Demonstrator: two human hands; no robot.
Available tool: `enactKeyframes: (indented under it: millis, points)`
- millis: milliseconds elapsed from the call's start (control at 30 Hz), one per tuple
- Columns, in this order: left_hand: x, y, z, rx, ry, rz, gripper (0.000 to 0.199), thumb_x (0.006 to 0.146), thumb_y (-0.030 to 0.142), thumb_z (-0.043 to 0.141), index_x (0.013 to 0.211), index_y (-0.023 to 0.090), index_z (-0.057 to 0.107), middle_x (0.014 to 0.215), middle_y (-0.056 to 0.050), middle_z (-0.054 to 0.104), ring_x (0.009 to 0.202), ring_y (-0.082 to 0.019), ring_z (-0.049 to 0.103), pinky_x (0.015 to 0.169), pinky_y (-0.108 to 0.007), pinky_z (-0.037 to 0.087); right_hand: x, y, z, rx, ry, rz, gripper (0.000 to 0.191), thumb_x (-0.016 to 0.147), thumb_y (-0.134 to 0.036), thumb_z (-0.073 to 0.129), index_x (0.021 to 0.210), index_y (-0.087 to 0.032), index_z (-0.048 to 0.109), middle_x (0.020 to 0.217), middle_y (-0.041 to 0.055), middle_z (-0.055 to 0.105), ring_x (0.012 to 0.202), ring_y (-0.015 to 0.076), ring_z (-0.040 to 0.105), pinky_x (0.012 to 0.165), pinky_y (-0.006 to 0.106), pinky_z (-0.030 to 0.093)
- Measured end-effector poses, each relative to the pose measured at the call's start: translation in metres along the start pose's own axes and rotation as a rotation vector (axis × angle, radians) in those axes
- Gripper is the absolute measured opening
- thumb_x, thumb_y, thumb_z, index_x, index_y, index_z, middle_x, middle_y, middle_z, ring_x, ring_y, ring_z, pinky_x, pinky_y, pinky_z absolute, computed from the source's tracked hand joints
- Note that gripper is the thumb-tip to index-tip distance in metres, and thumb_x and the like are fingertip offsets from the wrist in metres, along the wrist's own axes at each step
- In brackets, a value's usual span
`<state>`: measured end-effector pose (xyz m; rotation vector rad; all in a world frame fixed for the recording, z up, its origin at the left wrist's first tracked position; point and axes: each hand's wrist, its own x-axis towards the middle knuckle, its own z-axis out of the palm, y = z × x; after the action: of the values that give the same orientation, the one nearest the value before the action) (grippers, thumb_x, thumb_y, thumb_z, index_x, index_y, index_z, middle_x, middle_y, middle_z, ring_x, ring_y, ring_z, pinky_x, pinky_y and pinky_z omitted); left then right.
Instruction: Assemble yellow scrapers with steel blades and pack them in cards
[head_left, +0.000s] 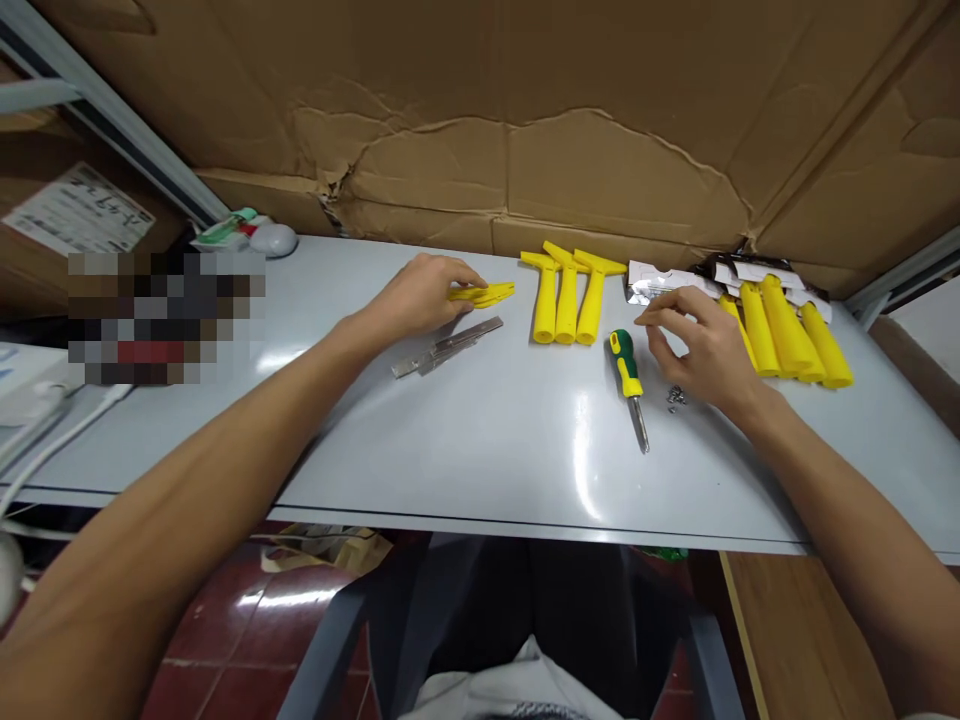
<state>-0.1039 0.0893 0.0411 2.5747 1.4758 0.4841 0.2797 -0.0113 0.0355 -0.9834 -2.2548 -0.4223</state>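
My left hand (431,292) is at the back of the table, its thumb and fingers closed around flat yellow plastic pieces (491,294). Thin metal blades (448,347) lie in a small pile just in front of it. To the right stand three yellow T-shaped scraper handles (568,300), side by side. My right hand (701,345) hovers with bent fingers, thumb and forefinger apart, and nothing visible between them. Beside it lies a green and yellow screwdriver (627,375), tip toward me. Small screws (676,397) form a little heap below that hand.
More yellow handles (787,335) lie at the right, partly on white and dark packaging (769,272). A cardboard wall (525,180) closes off the back of the grey table (465,460). A computer mouse (273,239) and white cables (67,440) are at the left.
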Motion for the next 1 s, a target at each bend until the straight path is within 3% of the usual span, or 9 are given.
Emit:
enactKeyframes:
  millis: [100, 200, 300, 433, 533, 700, 1000]
  points:
    - [-0.005, 0.01, -0.016, 0.109, -0.051, -0.076, 0.034, 0.085, 0.042, 0.065, 0.109, 0.025, 0.082, 0.12, -0.007, 0.078, 0.111, -0.031, 0.071, 0.1, -0.043, 0.054, 0.002, -0.009, -0.001, 0.042, -0.05, -0.1, 0.017, 0.096, -0.013, 0.063, 0.108, -0.022, 0.071, 0.108, 0.0101, 0.074, 0.096, 0.0254, 0.067, 0.085, 0.044, 0.057]
    - [-0.01, 0.02, -0.031, 0.181, -0.316, -0.144, 0.04, 0.079, 0.06, 0.07, 0.1, 0.027, 0.08, 0.107, -0.004, 0.079, 0.101, -0.03, 0.072, 0.089, -0.038, 0.053, 0.004, -0.022, 0.001, 0.067, -0.143, -0.128, 0.02, 0.1, -0.02, 0.064, 0.118, -0.023, 0.071, 0.123, 0.0125, 0.074, 0.109, 0.0288, 0.067, 0.094, 0.049, 0.057]
    - [-0.013, 0.028, -0.034, 0.167, -0.467, -0.148, 0.038, 0.075, 0.054, 0.072, 0.1, 0.026, 0.077, 0.101, -0.003, 0.079, 0.095, -0.027, 0.072, 0.08, -0.034, 0.051, 0.005, -0.032, 0.005, 0.074, -0.236, -0.151, 0.027, 0.103, -0.028, 0.062, 0.128, -0.02, 0.069, 0.136, 0.0179, 0.069, 0.125, 0.0341, 0.063, 0.101, 0.055, 0.056]
    - [-0.013, 0.034, -0.022, 0.069, -0.424, -0.074, 0.024, 0.075, 0.033, 0.067, 0.096, 0.025, 0.075, 0.094, -0.001, 0.079, 0.089, -0.022, 0.073, 0.077, -0.031, 0.051, 0.003, -0.037, 0.01, 0.097, -0.274, -0.164, 0.028, 0.104, -0.029, 0.061, 0.129, -0.02, 0.069, 0.136, 0.0182, 0.07, 0.128, 0.0346, 0.061, 0.101, 0.056, 0.056]
    - [-0.012, 0.039, -0.016, 0.011, -0.37, -0.036, 0.026, 0.073, 0.024, 0.065, 0.096, 0.023, 0.075, 0.094, -0.001, 0.079, 0.088, -0.021, 0.072, 0.076, -0.03, 0.051, 0.003, -0.036, 0.01, 0.107, -0.242, -0.159, 0.022, 0.104, -0.025, 0.06, 0.123, -0.021, 0.071, 0.128, 0.016, 0.072, 0.122, 0.0326, 0.063, 0.098, 0.054, 0.057]
    - [-0.014, 0.044, -0.017, 0.087, -0.287, -0.064, 0.032, 0.073, 0.026, 0.066, 0.104, 0.02, 0.076, 0.098, -0.005, 0.079, 0.089, -0.024, 0.072, 0.077, -0.033, 0.051, 0.004, -0.034, 0.008, 0.101, -0.176, -0.153, 0.017, 0.103, -0.022, 0.062, 0.116, -0.022, 0.072, 0.12, 0.0138, 0.074, 0.115, 0.0306, 0.065, 0.094, 0.051, 0.057]
    - [-0.018, 0.047, -0.037, 0.067, -0.288, -0.061, 0.023, 0.076, 0.024, 0.068, 0.098, 0.02, 0.072, 0.089, -0.001, 0.077, 0.079, -0.019, 0.068, 0.072, -0.032, 0.049, 0.005, -0.035, 0.005, 0.097, -0.112, -0.184, 0.014, 0.102, -0.019, 0.061, 0.108, -0.021, 0.074, 0.111, 0.0121, 0.077, 0.106, 0.0285, 0.067, 0.088, 0.048, 0.057]
